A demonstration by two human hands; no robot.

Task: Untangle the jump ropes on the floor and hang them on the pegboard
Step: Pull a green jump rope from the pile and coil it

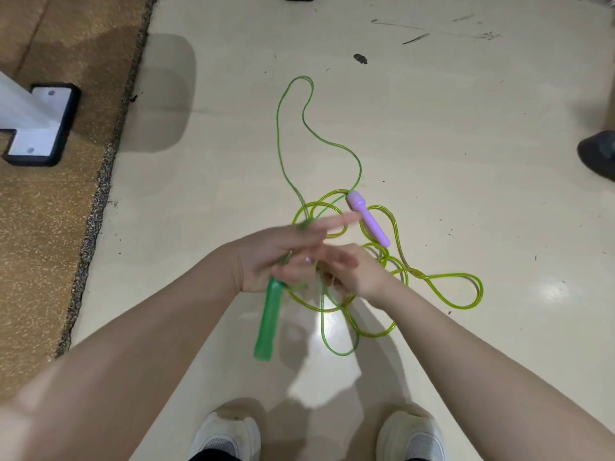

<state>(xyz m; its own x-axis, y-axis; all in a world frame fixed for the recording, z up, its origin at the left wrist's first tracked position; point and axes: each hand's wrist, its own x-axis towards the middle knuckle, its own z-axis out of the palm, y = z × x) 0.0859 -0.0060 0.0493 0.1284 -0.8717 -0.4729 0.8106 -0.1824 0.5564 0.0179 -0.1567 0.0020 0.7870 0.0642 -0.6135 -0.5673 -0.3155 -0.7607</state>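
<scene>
Green and yellow-green jump ropes lie tangled in loops on the pale floor, with one long green loop stretching away from me. A purple handle rests on the tangle's far side. My left hand holds a green rope, and a green handle hangs down from it. My right hand, blurred, is curled around rope strands just beside the left; a second small purple bit shows between the hands.
A brown mat covers the floor at left, with a white post on a black-edged foot standing on it. A dark shoe sits at the right edge. My own white shoes are at the bottom.
</scene>
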